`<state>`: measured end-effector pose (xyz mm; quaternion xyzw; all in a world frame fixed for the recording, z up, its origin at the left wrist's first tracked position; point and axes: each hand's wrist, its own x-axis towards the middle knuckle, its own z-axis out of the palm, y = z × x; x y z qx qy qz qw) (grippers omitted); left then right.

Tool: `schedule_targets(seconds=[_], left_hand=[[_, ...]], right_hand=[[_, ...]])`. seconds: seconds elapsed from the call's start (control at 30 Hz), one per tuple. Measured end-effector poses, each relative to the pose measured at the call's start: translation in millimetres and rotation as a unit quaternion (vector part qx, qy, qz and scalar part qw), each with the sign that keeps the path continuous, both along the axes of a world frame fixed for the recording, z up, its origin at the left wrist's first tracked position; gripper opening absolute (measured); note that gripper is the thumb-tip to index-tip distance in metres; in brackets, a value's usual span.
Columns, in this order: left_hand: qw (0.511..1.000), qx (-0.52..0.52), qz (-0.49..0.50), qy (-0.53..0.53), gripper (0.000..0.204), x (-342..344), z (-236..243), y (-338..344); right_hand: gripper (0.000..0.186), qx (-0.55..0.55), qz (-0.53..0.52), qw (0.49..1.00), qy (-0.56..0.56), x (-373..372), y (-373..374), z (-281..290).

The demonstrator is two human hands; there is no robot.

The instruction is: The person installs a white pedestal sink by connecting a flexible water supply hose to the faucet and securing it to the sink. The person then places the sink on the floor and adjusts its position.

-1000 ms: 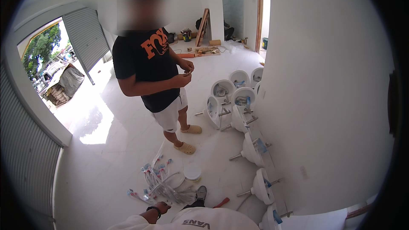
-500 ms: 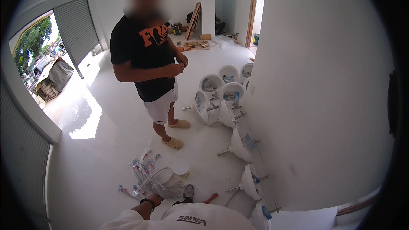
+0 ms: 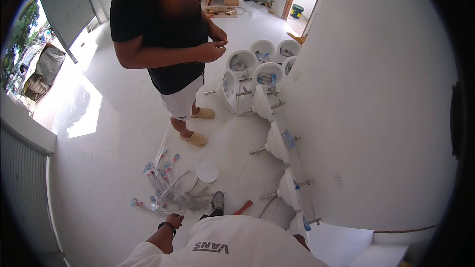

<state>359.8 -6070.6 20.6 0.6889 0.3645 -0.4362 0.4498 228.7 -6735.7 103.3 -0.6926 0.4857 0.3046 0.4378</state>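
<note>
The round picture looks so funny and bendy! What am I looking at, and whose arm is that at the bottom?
The picture comes from a small camera worn on a person's head, looking down. Its lens sees very wide, so straight walls bend near the edge.

The white shirt at the bottom belongs to the person wearing the camera. Their left hand, with a dark band on the wrist, reaches down to a pile of clear plastic packets on the white floor. Whether it grips one is hard to tell. Their right hand is hidden.

Beside the pile lie a round white lid and a red-handled tool. White basins with metal pipes lean along the wall.

Another person in a black shirt stands opposite, fiddling with something tiny in both hands.
</note>
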Motion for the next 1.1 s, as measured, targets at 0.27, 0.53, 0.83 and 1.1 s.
schedule_targets(seconds=[0.27, 0.53, 0.83, 1.1], left_hand=[[0.974, -0.187, 0.114, -0.051, 0.026, 149.1, -1.5, -21.5], [0.921, -0.212, -0.192, -0.264, 0.063, 306.6, 150.4, -181.7], [0.895, -0.22, -0.151, -0.357, 0.057, 400.9, 277.6, -217.2], [0.801, -0.121, -0.212, -0.547, 0.054, 487.8, 302.4, -269.7]], right_hand=[[0.052, -0.074, 0.125, 0.987, -0.065, 78.0, 51.7, 48.0], [0.041, -0.104, 0.119, 0.987, -0.016, 49.0, 67.7, 55.0], [0.031, 0.042, -0.067, 0.992, 0.098, -33.3, 53.7, -47.9], [0.025, 0.03, -0.15, 0.986, 0.06, 51.6, 31.7, -79.5]])
